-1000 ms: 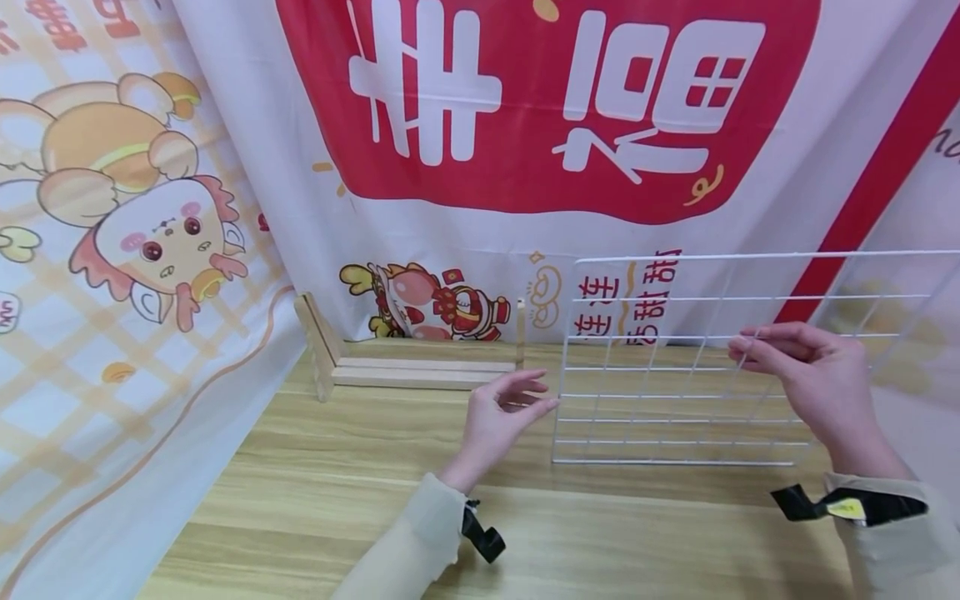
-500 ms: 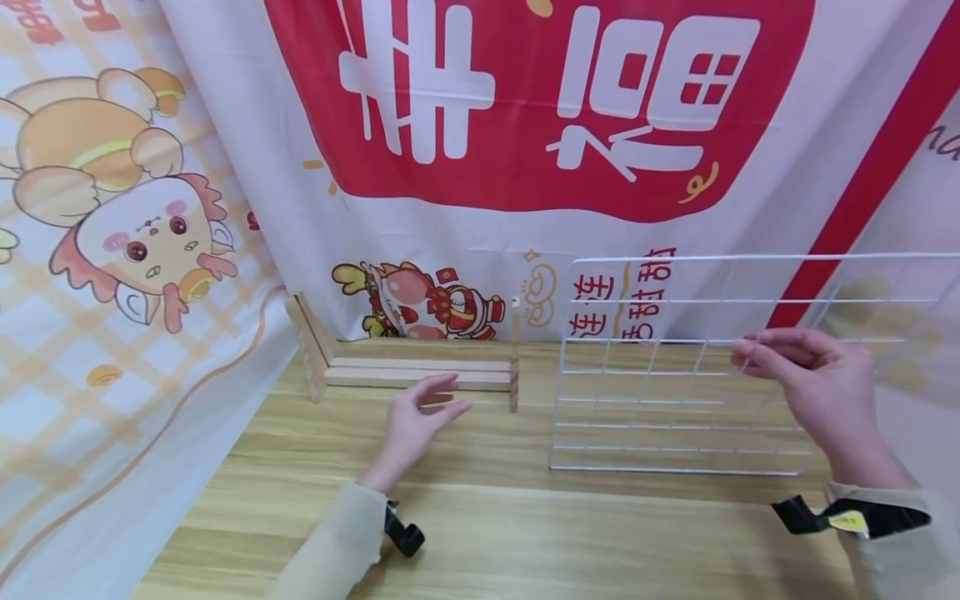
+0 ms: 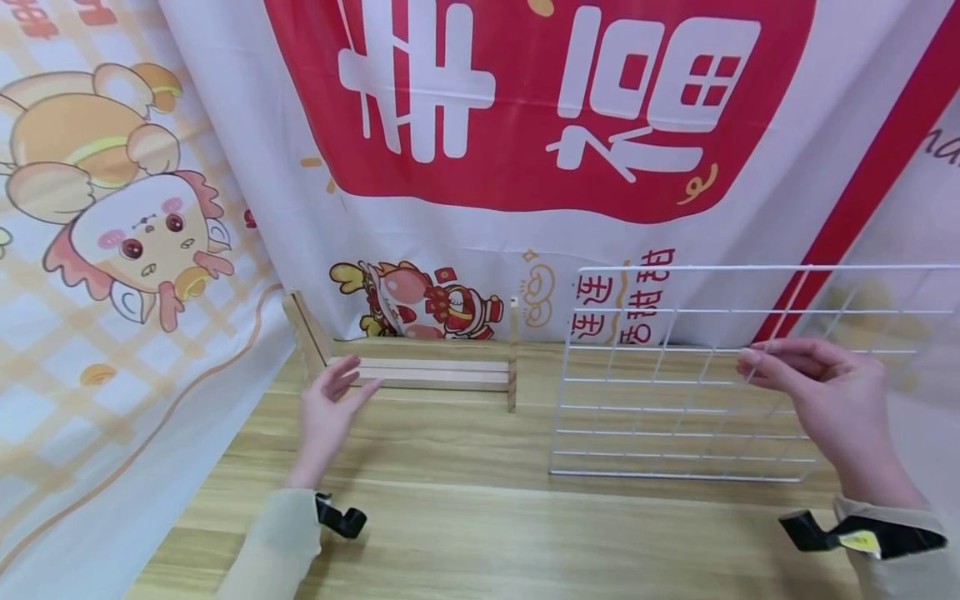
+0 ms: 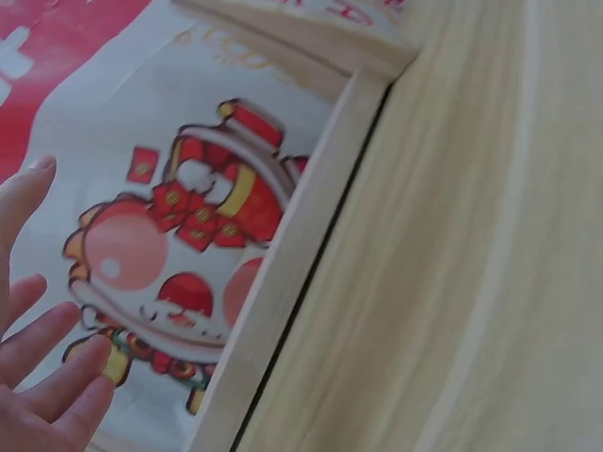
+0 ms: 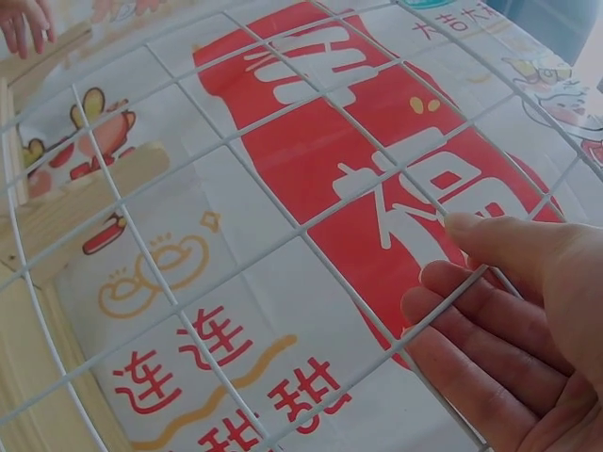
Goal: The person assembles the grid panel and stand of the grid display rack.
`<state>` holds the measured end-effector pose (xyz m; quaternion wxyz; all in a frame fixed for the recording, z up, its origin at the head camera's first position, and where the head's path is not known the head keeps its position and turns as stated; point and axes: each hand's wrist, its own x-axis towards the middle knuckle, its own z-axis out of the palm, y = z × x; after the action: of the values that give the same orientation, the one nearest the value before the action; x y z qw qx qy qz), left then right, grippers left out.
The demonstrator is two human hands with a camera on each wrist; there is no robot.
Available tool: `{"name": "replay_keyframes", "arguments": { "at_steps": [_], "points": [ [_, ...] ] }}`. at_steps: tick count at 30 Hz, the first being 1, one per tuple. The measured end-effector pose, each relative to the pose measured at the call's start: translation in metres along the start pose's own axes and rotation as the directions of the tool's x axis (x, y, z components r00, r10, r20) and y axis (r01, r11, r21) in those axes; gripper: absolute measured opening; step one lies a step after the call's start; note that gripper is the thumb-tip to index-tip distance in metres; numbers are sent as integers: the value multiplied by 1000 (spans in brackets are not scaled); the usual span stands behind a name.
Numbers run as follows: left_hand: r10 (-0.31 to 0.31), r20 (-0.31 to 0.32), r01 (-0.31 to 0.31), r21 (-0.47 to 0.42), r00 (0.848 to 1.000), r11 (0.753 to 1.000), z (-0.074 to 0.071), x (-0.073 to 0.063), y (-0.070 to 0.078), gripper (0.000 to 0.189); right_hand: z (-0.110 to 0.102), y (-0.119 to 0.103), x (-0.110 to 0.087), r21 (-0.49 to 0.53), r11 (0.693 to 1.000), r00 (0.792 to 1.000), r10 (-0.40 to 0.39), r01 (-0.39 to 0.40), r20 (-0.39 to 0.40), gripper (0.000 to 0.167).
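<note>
A white wire grid panel (image 3: 675,477) stands tilted over the right side of the table. My right hand (image 3: 836,400) pinches one of its wires between thumb and fingers; in the right wrist view, the fingertips curl behind the grid (image 5: 303,231). Farther left, a wooden stand (image 3: 435,377) made of two uprights joined by a low double bar sits at the back. My left hand (image 3: 326,412), holding nothing, hovers beside its left upright, fingers loosely spread. In the left wrist view, those fingers show apart from the bar (image 4: 283,273).
Wood-grain table (image 3: 480,533) spreads in front of the stand and grid. A white and red printed cloth (image 3: 480,233) hangs right behind them. Another cloth with a cartoon print (image 3: 142,225) bounds the left side.
My left hand has left the grid's left edge and moved left, past the stand's right upright to its left end. My right hand keeps its hold; the grid has tipped slightly.
</note>
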<state>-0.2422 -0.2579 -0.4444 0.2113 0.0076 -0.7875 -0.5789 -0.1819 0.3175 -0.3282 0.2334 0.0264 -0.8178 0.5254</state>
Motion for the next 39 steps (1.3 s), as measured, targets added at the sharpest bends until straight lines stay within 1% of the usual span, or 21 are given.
{"name": "replay_keyframes", "arguments": {
  "at_steps": [5, 9, 14, 21, 23, 27, 31, 35, 39],
  "points": [
    [-23, -89, 23, -7, 996, 1000, -18, 6, -1, 68, -1, 0, -2, -15, 1000, 1000, -6, 6, -4, 28],
    [-63, -125, 61, -20, 990, 998, -27, 7, -5, 70, -1, -1, -4, -14, 1000, 1000, -6, 6, -4, 29],
    [-97, -139, 93, -36, 986, 995, -40, 7, -8, 74, 0, -3, -5, -6, 1000, 1000, -1, 1, -1, 29],
    [-74, -190, 64, -60, 979, 996, -56, 10, -9, 68, 0, -2, -4, -3, 1000, 1000, -13, 13, -3, 28],
    [-87, -197, 75, -66, 977, 995, -59, 11, -9, 68, 0, -2, -4, 1, 1000, 1000, -14, 14, -7, 29],
    [-114, -210, 105, -53, 971, 993, -65, 12, -9, 71, 0, -1, -4, 3, 1000, 1000, -6, 6, -6, 30],
    [-114, -230, 110, -33, 966, 993, -71, 13, -8, 73, 0, 0, -5, -1, 1000, 1000, 7, -7, -1, 31],
    [-128, -231, 123, -37, 964, 992, -75, 22, -7, 74, 1, -1, -5, -1, 1000, 1000, 12, -12, -1, 32],
    [-122, -230, 121, -18, 965, 993, -79, 34, -3, 75, 1, -1, -5, -4, 1000, 1000, 5, -5, -2, 31]
  ]
}}
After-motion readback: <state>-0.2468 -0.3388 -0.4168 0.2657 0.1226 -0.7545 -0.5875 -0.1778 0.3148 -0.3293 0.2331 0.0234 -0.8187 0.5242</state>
